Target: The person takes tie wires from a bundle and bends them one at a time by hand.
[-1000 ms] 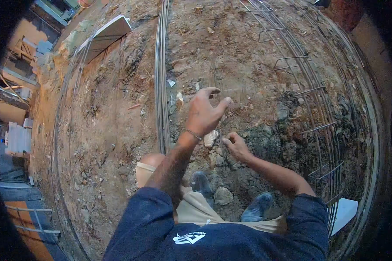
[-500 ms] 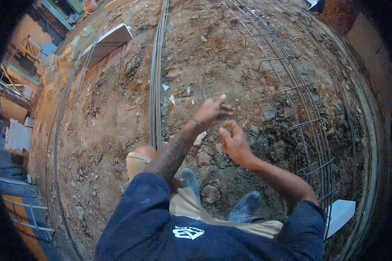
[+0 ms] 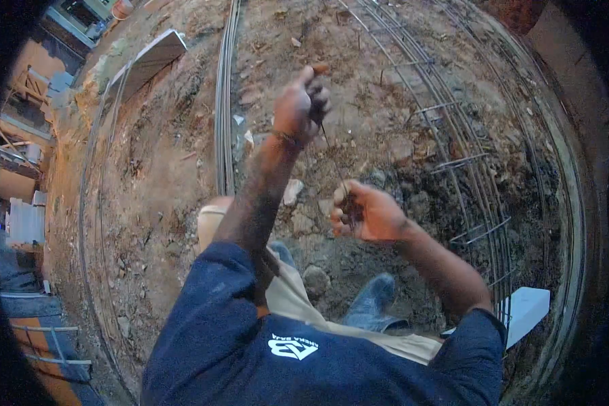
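Note:
My left hand [image 3: 302, 107] is raised over the bare ground, its fingers curled closed and slightly blurred. A thin dark wire [image 3: 325, 137] shows just below it, running down toward my right hand [image 3: 371, 213]. That hand is lower and nearer to me, palm partly turned up, fingers bent in around what looks like the other end of the wire. Much of the wire is faint against the soil. To the right of both hands lies a long rebar cage [image 3: 453, 122] with square stirrups, which neither hand touches.
A bundle of straight steel bars [image 3: 224, 101] runs lengthwise on the left. White blocks lie at upper left [image 3: 157, 57] and lower right [image 3: 526, 315]. Stones and rubble cover the uneven soil around my boots [image 3: 372, 301]. More long bars [image 3: 88, 223] curve along the far left.
My hands were close together and are now apart. The left has moved up and away with fingers closed; the right has turned its palm upward. My view has shifted slightly.

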{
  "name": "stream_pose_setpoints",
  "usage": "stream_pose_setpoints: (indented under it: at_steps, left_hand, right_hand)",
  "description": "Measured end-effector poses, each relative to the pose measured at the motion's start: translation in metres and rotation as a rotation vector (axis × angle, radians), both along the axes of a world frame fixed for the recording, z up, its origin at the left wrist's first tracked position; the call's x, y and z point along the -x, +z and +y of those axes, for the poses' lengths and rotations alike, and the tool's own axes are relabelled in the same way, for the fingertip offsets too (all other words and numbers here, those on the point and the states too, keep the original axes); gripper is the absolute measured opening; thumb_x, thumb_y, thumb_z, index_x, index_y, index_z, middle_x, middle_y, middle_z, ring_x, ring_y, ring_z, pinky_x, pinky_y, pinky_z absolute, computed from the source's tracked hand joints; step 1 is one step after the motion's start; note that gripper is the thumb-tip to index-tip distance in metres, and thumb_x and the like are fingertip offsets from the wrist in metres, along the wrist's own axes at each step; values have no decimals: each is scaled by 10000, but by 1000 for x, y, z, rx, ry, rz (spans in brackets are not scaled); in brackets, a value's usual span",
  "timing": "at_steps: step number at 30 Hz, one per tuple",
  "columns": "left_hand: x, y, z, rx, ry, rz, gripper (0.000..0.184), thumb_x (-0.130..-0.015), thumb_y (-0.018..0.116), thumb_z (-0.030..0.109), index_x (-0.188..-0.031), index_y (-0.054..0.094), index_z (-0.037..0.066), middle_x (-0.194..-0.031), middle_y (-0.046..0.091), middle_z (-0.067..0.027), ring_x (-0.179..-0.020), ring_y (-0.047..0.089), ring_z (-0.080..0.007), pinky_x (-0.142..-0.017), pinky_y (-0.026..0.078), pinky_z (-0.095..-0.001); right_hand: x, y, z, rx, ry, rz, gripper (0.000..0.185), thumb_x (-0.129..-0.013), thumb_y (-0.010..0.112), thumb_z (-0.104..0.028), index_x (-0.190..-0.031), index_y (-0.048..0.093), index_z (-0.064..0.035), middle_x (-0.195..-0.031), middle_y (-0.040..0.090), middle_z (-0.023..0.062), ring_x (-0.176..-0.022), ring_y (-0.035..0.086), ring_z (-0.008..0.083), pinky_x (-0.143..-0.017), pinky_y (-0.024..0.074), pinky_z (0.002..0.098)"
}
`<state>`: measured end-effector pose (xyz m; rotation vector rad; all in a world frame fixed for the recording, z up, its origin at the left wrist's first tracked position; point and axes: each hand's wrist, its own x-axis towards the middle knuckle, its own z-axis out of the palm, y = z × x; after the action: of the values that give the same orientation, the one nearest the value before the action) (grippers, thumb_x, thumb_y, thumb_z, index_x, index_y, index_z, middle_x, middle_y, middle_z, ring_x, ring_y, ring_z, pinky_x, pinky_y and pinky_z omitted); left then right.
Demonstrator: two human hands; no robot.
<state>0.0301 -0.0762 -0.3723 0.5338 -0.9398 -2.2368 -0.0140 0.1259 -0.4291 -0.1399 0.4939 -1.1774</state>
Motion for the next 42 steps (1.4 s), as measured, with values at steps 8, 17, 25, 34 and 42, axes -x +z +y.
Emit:
stream_pose_setpoints:
  at_steps: [8,17,25,34,42]
  left_hand:
    - [-2,1,-4,-46,-121,201,257,-949,384,266,-1050,484,51,-586,278,61,-520,286,-74,-473,257,-231]
    - [0,-4,-1,-202,-179,300,241,-952,383,256,-1019,497,55,-563,217,64,-470,228,-67,-412,200,-223]
    - [-3,6,18,-369,-268,457,244,-963,350,242,-1001,497,51,-573,249,50,-461,221,-71,-396,190,-224]
    - [-3,28,18,-494,-324,854,350,-945,358,353,-866,487,38,-640,397,-17,-615,442,-148,-705,408,-320]
    - [17,28,61,-121,-252,636,468,-937,278,464,-678,420,100,-735,535,-62,-892,543,-255,-893,389,-432]
  right_hand:
    - [3,30,5,81,47,-14,425,-933,304,-404,-958,523,-41,-859,595,149,-715,615,262,-627,511,348]
    - [2,11,-1,153,178,-129,316,-913,376,-354,-796,465,-74,-643,440,37,-477,407,114,-407,313,220]
    - [-5,29,-2,138,278,-355,414,-932,325,-361,-697,482,-57,-473,374,0,-336,304,84,-326,263,221]
    - [25,128,12,915,-361,-147,365,-924,357,-323,-675,536,-125,-468,347,-33,-388,298,134,-426,279,296]
    - [95,194,1,874,-1296,103,352,-866,451,-64,-1217,437,-38,-766,491,26,-660,447,111,-603,385,265]
